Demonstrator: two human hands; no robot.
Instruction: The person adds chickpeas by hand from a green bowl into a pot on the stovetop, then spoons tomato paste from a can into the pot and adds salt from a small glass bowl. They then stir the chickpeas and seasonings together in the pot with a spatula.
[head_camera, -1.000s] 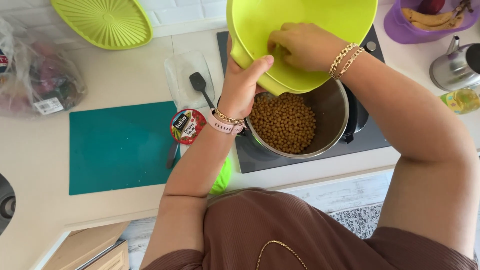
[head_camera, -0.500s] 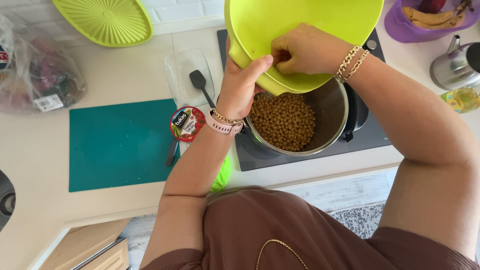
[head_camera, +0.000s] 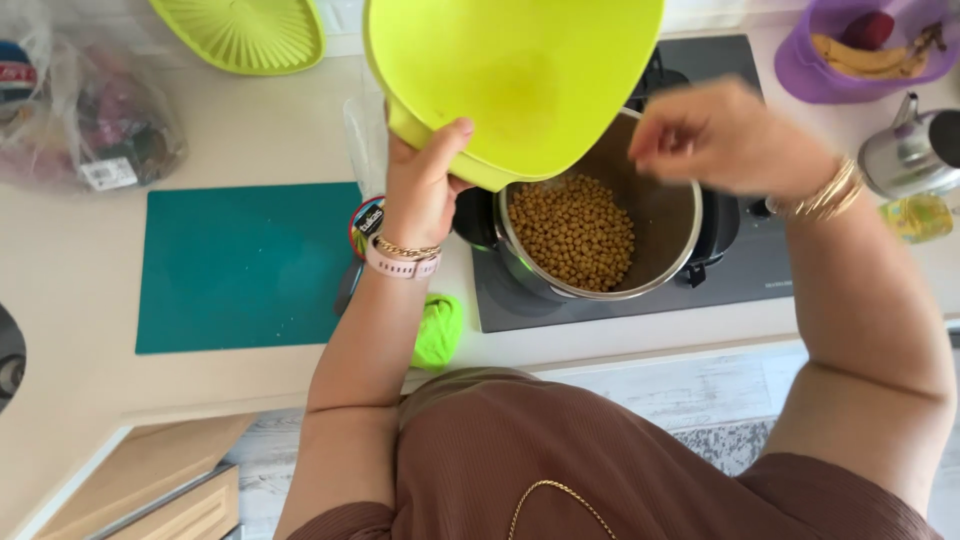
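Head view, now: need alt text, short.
The left hand holds a lime-green bowl tilted above a steel pot of chickpeas on a stovetop. The right hand, blurred, is over the pot, outside the bowl. A teal cutting board lies to the left.

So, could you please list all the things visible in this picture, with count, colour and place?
bowl: one, lime green, raised and tilted over the pot
pot: one, steel, on the stove
chickpeas: many, tan, inside the pot
stove: one, dark
cutting mat: one, teal, on the counter
lid: one, lime green, far left
kettle: one, steel, right
left hand: holds the bowl's rim
right hand: blurred, above the pot, grip unclear
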